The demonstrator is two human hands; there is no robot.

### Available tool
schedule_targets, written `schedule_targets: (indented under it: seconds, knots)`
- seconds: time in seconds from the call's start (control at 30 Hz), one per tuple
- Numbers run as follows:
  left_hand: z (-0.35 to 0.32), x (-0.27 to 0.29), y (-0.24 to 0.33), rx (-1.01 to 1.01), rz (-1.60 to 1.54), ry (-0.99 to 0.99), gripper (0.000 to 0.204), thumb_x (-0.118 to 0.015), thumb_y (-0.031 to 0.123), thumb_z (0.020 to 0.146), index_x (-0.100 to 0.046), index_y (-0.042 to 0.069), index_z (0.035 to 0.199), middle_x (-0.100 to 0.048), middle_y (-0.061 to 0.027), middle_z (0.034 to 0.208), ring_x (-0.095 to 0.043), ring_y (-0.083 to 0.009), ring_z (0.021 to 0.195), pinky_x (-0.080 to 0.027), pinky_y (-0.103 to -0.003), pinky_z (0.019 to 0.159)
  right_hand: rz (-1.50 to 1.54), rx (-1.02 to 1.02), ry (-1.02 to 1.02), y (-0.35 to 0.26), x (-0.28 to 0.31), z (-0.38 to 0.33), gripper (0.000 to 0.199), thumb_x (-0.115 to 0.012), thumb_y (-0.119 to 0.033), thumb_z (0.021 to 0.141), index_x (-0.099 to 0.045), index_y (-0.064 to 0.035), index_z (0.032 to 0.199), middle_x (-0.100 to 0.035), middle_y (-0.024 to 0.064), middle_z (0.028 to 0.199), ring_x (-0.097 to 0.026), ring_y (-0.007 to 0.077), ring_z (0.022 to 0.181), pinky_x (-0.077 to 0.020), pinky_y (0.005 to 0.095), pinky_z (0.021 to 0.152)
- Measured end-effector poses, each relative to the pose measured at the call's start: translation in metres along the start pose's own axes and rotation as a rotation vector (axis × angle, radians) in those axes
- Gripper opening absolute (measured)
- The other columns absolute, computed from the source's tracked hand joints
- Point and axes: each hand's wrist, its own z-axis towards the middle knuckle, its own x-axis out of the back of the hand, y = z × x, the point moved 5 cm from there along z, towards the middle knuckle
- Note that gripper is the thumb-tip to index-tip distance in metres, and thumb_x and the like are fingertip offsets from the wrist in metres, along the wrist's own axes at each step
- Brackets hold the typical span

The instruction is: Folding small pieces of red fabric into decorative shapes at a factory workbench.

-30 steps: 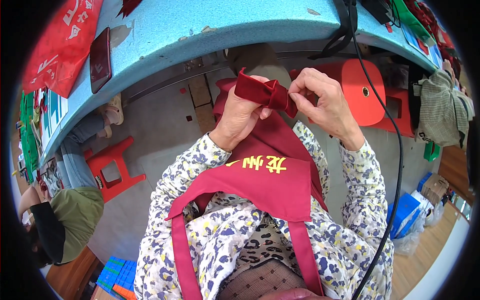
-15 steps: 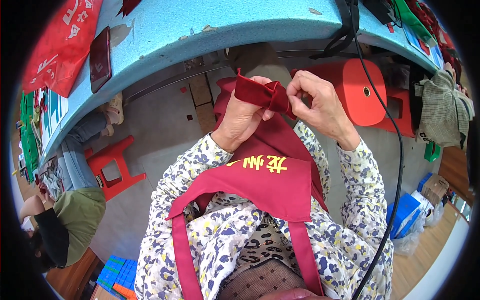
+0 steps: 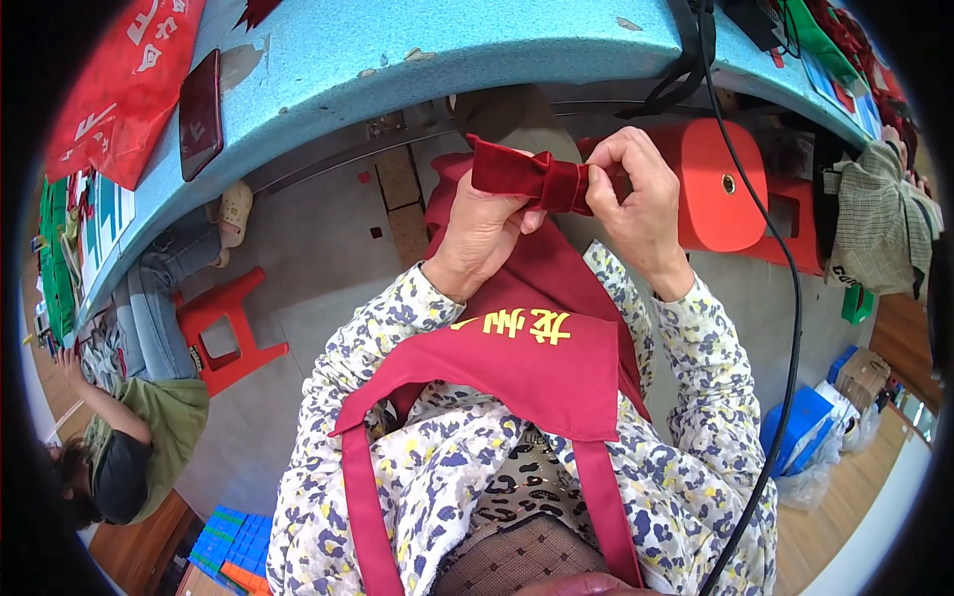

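A dark red velvet bow (image 3: 512, 173) with a band round its middle is held up in front of me, below the table's edge. My left hand (image 3: 478, 230) grips it from underneath, fingers closed behind the band and the left loop standing above the thumb. At the bow's right end, my right hand (image 3: 636, 191) pinches the velvet between thumb and forefinger, the other fingers curled in. Part of the right end is hidden by those fingers. Under both hands hangs the dark red apron (image 3: 556, 382) I wear over patterned sleeves.
The curved blue table (image 3: 447, 60) runs across the far side, with a phone (image 3: 201, 116) and a red bag (image 3: 119, 94) at its left. A black cable (image 3: 792, 298) hangs down on the right. Red stools (image 3: 723, 184) stand right and left. A person in green (image 3: 169, 437) sits at left.
My right hand has moved slightly up and now pulls the bow's right end out straighter. The bow's loops look flatter and more spread. At left, the other person's arm has reached forward.
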Motion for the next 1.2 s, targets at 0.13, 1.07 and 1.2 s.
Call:
schedule_targets:
  seconds: [0.13,1.07,1.2]
  knots:
    - [0.002,0.003,0.003,-0.008,-0.003,0.009,0.024,-0.055,0.001,0.083,-0.052,0.006,0.107,-0.060,-0.0079,0.094,-0.051,-0.0133,0.065,-0.039,-0.024,0.053,0.286,-0.263,-0.079,0.010,-0.009,0.000,0.002,-0.051,0.004,0.078,-0.050,0.0014,0.077,-0.049,0.0007,0.074,-0.045,0.0050,0.063,-0.0372,0.0203,0.055]
    - [-0.006,0.016,0.007,-0.042,-0.003,0.077,0.025,-0.056,0.002,0.081,-0.051,0.005,0.105,-0.059,-0.0057,0.088,-0.050,-0.0117,0.063,-0.039,-0.023,0.054,0.015,0.091,0.099,-0.029,-0.001,0.002,0.016,-0.063,0.003,0.063,-0.056,-0.0024,0.077,-0.055,0.0071,0.073,-0.053,0.0242,0.068,-0.0399,0.0311,0.064]
    - [-0.011,0.019,0.012,-0.137,0.079,0.164,0.022,-0.055,0.001,0.082,-0.053,0.004,0.104,-0.059,-0.0051,0.088,-0.053,-0.0115,0.067,-0.042,-0.023,0.057,-0.173,0.316,0.028,-0.070,-0.021,0.002,0.016,-0.063,0.003,0.063,-0.056,-0.0030,0.076,-0.054,0.0072,0.074,-0.053,0.0238,0.068,-0.0402,0.0320,0.064]
